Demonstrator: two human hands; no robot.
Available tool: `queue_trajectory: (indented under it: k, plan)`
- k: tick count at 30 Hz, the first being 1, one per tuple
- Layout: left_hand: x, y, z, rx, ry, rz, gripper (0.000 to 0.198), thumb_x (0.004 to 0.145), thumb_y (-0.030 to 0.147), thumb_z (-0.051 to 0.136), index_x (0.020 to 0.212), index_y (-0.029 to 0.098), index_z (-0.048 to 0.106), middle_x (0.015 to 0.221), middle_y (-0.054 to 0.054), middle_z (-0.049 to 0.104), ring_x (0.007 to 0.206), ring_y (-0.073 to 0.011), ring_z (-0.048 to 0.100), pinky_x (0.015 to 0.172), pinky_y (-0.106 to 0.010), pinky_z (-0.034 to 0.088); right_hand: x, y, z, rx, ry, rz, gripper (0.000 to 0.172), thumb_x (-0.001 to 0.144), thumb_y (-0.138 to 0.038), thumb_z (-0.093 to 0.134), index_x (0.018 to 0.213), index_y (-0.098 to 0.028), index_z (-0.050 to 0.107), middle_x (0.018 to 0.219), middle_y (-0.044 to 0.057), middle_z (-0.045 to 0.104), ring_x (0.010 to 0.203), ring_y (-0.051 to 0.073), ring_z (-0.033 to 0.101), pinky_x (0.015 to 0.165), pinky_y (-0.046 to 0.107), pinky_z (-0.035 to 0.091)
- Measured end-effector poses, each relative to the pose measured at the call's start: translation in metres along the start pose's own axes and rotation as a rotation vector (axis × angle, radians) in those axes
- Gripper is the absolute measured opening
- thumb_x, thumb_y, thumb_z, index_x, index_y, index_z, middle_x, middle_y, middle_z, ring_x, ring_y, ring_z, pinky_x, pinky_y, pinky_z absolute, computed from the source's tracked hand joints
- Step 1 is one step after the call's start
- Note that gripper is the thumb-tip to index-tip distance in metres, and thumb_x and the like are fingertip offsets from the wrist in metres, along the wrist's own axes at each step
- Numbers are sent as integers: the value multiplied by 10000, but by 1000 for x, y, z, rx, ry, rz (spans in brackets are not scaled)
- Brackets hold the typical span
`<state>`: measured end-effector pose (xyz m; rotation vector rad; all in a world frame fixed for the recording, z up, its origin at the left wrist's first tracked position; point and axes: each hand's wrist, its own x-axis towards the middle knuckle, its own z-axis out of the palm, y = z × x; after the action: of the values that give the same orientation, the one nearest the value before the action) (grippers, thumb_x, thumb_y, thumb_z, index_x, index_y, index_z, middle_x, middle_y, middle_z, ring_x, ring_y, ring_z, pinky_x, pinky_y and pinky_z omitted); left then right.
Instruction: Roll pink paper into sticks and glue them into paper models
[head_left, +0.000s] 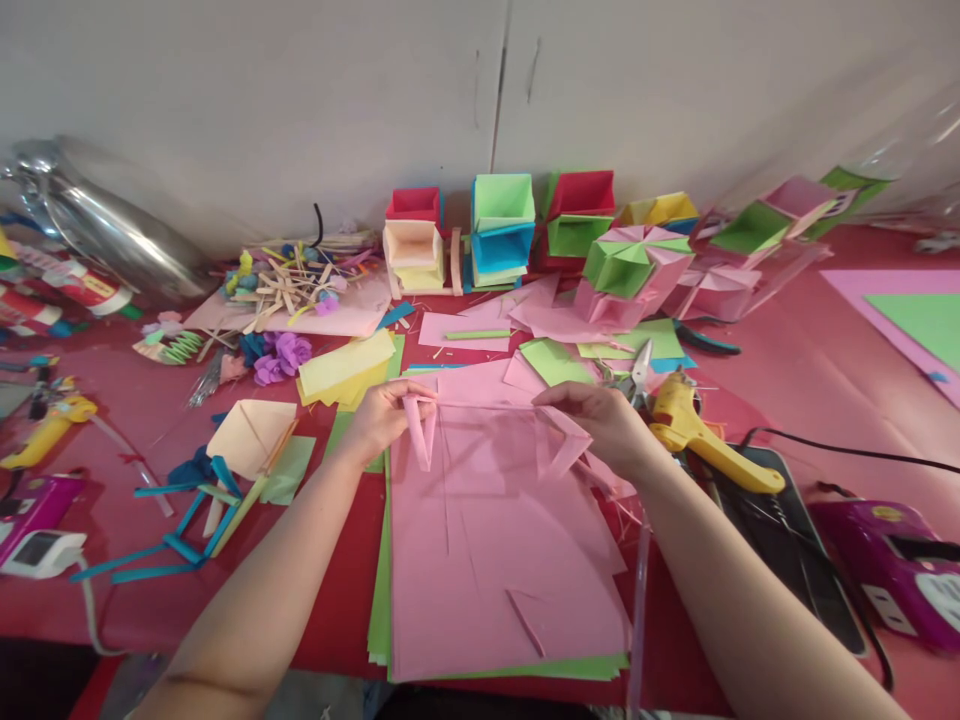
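Observation:
My left hand [382, 418] pinches the left end of a folded pink paper strip [487, 410], with a V-shaped fold hanging below its fingers. My right hand [600, 420] pinches the strip's right end, where another pink fold angles down. The strip is stretched between both hands, just above a stack of pink paper sheets [502, 560] that lies on green sheets [380, 610] on the red table [787, 360].
A yellow glue gun [701, 435] and scissors [637, 375] lie right of my right hand. Coloured paper boxes [502, 230] line the back wall. A peach paper shape [251, 435], blue strips [187, 530], wooden sticks [281, 280] and purple paper flowers [281, 355] lie left. Purple devices [892, 570] sit at both edges.

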<state>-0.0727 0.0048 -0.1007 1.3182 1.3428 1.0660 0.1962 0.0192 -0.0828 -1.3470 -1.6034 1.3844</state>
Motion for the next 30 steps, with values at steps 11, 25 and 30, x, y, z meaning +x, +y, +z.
queue_trajectory:
  k: [11,25,30]
  plan:
    - [-2,2,4,-35,74,-20,173,611,302,714,686,153,666,766,-33,673,715,-171,611,616,-271,495,-2,-8,5,203,51,120,266,614,-389,678,765,-177,624,604,-13,607,497,105,536,455,230,406]
    - [-4,7,5,-80,96,-24,142,613,258,709,688,149,656,716,-14,649,661,-150,592,583,-261,479,-3,-7,6,275,75,141,187,572,-281,730,700,-159,670,611,-5,628,499,90,531,462,211,408]
    - [-3,5,5,-110,85,-26,154,614,263,705,696,147,644,725,-15,643,680,-148,592,598,-257,482,-3,-8,7,274,70,142,225,572,-312,741,714,-154,666,597,-6,622,475,87,523,450,216,409]
